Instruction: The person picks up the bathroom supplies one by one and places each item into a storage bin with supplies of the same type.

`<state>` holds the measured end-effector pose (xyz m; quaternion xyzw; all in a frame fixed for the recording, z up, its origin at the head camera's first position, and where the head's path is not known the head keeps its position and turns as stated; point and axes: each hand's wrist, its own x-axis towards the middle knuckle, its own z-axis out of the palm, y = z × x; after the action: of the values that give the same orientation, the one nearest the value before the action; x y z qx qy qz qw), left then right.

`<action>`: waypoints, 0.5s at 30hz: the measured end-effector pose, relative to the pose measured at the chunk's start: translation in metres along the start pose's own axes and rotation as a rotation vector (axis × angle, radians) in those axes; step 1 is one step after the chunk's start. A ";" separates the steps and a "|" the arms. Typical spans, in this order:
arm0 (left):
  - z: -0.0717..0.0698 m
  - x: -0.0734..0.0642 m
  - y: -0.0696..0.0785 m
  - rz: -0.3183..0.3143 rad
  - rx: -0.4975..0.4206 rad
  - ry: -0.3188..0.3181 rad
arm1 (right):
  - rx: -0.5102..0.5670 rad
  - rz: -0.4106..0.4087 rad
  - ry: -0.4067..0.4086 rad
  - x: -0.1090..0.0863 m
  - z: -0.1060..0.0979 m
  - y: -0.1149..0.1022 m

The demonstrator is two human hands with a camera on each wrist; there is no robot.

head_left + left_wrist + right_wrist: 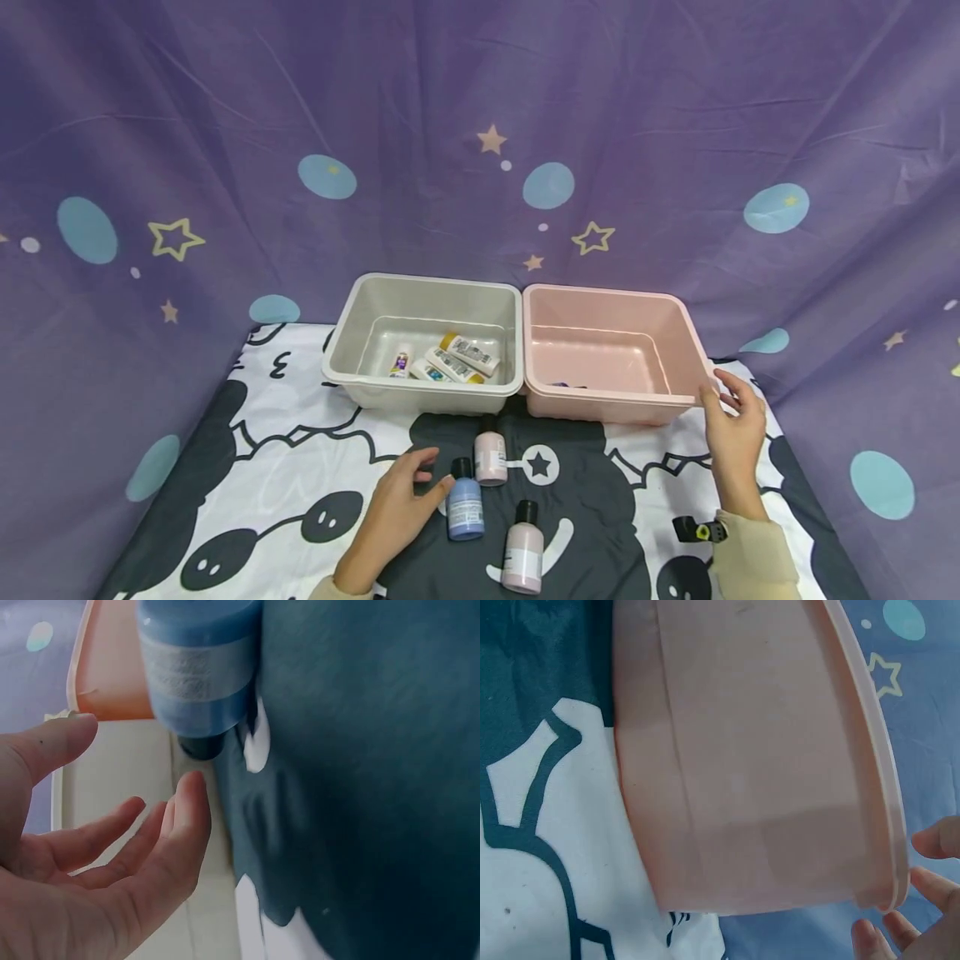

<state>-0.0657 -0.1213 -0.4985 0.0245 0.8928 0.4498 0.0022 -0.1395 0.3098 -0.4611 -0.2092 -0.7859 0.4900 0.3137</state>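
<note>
Left hand (399, 506) hovering half-open, empty, by blue bottle (465, 510) | right hand (737, 433) likewise, at pink bin (603, 408) | wrapping bottle's middle should steady it

The setting is homelike, though whether it is really a home cannot be told: a purple, star-printed curtain (420, 100) closes off the back and both sides, and a cartoon-print cloth (592, 492) lies spread before it.
</note>
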 end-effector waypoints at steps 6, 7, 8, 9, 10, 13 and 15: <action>0.008 -0.002 -0.007 0.004 -0.013 -0.053 | 0.132 0.023 -0.017 0.003 0.002 0.014; 0.010 -0.002 -0.007 0.004 -0.022 -0.064 | 0.181 0.030 -0.017 0.003 0.003 0.016; 0.011 -0.002 -0.008 0.004 -0.029 -0.075 | 0.234 0.036 -0.018 0.004 0.003 0.019; 0.013 -0.003 -0.008 -0.002 -0.039 -0.085 | 0.285 0.042 -0.019 0.004 0.004 0.022; 0.014 -0.003 -0.009 -0.001 -0.045 -0.092 | 0.342 0.050 -0.020 0.004 0.004 0.024; 0.018 -0.005 -0.010 0.010 -0.049 -0.105 | 0.430 0.064 -0.017 0.004 0.005 0.028; 0.020 -0.006 -0.010 0.014 -0.044 -0.107 | 0.443 0.075 -0.016 0.004 0.006 0.029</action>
<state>-0.0592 -0.1119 -0.5188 0.0547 0.8812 0.4672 0.0473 -0.1458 0.3209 -0.4882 -0.1601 -0.6531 0.6638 0.3273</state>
